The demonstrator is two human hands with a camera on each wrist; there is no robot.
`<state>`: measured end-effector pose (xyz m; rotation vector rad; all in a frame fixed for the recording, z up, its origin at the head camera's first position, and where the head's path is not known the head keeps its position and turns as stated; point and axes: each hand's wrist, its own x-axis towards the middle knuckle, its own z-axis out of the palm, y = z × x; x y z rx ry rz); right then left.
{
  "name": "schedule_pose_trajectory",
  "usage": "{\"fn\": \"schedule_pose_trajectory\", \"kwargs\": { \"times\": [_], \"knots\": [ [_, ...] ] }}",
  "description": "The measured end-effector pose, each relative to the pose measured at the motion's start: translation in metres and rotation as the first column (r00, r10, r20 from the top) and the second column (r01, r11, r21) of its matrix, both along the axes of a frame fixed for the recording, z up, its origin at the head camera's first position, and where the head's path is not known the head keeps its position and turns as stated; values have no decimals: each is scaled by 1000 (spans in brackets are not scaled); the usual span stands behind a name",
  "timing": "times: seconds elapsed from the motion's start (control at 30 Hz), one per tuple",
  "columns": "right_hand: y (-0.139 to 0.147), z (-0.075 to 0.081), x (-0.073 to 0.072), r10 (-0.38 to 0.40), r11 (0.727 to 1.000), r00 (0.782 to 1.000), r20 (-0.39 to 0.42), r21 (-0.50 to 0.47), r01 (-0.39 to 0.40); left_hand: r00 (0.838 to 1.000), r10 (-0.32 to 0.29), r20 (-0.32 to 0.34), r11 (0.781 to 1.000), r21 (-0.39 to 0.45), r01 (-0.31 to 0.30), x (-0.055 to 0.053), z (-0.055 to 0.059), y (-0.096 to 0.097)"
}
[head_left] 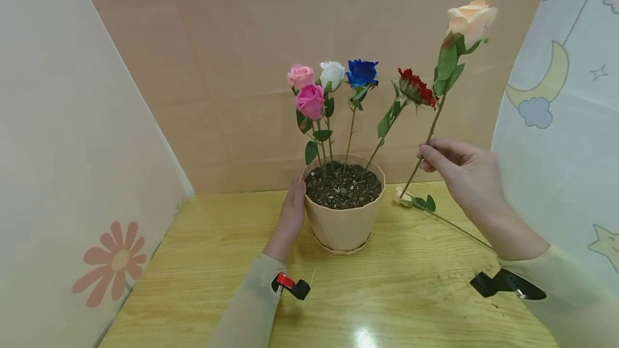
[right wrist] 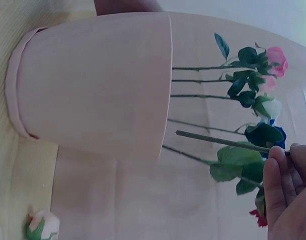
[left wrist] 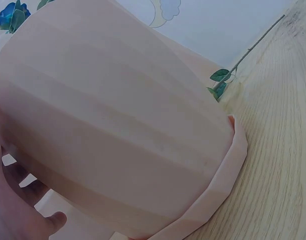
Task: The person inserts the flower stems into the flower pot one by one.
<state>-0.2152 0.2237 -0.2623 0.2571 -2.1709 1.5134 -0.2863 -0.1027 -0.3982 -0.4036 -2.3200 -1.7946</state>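
Between thumb and fingers my right hand [head_left: 464,171] pinches the stem of a peach rose [head_left: 470,23], held up to the right of a flowerpot. The stem's lower end [right wrist: 193,135] points toward the pot's rim in the right wrist view. My left hand [head_left: 292,208] rests with extended fingers against the left side of the pale pink flowerpot [head_left: 340,224]. Soil [head_left: 344,187] fills the pot, and in it stand two pink roses [head_left: 310,102], a white rose [head_left: 332,75], a blue rose [head_left: 362,73] and a red flower [head_left: 417,88] that leans right.
Another pale rose [head_left: 402,196] lies on the wooden table [head_left: 217,262] right of the pot, its stem running toward my right forearm. A saucer [head_left: 340,252] sits under the pot. Behind hangs a beige cloth [head_left: 232,69], with patterned panels [head_left: 570,138] at the sides.
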Motion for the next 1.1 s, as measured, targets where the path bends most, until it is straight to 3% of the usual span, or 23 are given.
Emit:
{"fn": "schedule_pose_trajectory", "kwargs": {
  "times": [0.33, 0.67, 0.93, 1.1],
  "knots": [
    [-38, 6, -18, 65, 998, 997, -48, -13, -65, 1000, 5, 5, 1000, 3, -5, 1, 0, 0],
    [-70, -4, -43, 129, 991, 990, -56, -27, -130, 999, -28, 34, 1000, -11, 28, -1, 1, -2],
    [-90, -17, -62, 100, 995, 995, -28, 31, -99, 999, -21, 49, 1000, -1, 21, 20, 23, 2],
    [-99, -24, -73, 113, 993, 993, -20, 35, -113, 999, -14, 37, 1000, 27, 13, 21, 22, 4]
  ]
}}
